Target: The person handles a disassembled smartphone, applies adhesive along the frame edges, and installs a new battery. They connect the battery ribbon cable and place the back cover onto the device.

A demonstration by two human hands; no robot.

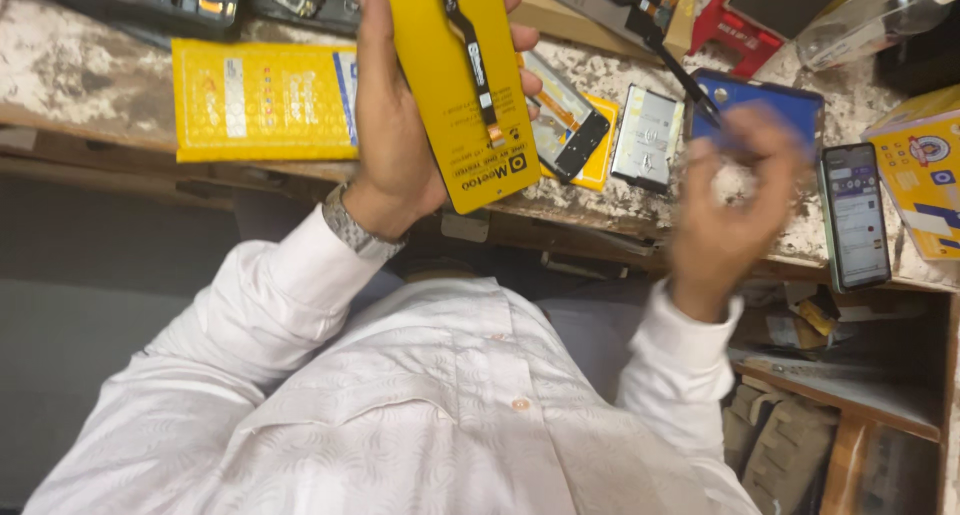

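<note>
My left hand (395,125) grips a yellow phone display panel (450,75) with a dark flex ribbon (470,50) running down its back. It is held upright over the front edge of the worn workbench (80,60). My right hand (735,200) is blurred and pinches a thin dark tool (685,80) whose shaft slants up and to the left. Under that hand lies a blue-backed phone part (760,95).
A yellow flat packet (260,100) lies left of my left hand. A silver battery (648,137), a small dark screen part (570,130), a lit phone (856,215), a yellow box (925,170) and a clear bottle (870,15) crowd the bench. Shelves with clutter sit lower right.
</note>
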